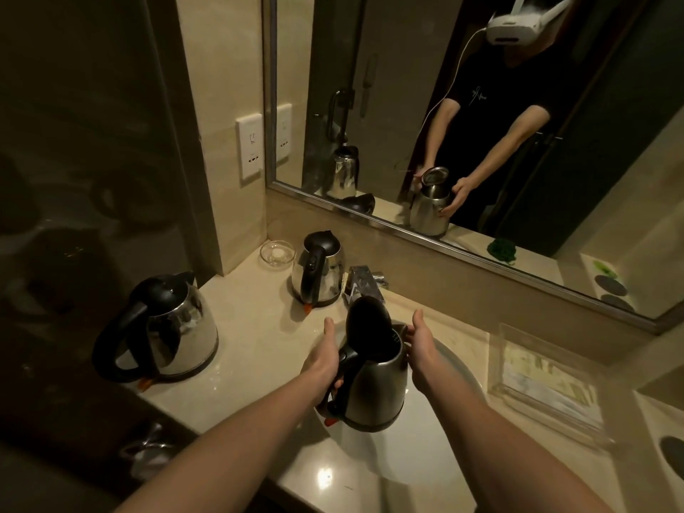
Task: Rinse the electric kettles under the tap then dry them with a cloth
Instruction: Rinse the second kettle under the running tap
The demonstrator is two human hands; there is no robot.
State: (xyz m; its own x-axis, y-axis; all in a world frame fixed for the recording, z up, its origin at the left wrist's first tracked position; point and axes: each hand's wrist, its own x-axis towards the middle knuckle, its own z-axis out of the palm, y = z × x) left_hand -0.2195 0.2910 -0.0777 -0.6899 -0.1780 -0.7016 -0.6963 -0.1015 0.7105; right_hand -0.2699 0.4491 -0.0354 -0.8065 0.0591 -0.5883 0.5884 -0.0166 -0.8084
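I hold a steel electric kettle [377, 386] over the white sink basin [455, 368], its black lid flipped up. My left hand [325, 359] grips its black handle. My right hand [420, 342] presses against the kettle's right side near the spout. The chrome tap [364, 281] stands just behind the kettle; I see no water running. A second steel kettle [174, 327] with its lid down stands on the counter at the left. A third kettle [320, 272] stands at the back beside the tap. No cloth shows on the counter itself.
A small glass dish [277, 253] sits in the back corner near a wall socket [250, 148]. A clear acrylic sign holder [547, 379] stands right of the basin. The mirror [481, 124] above reflects a person and a green cloth-like bundle [501, 249].
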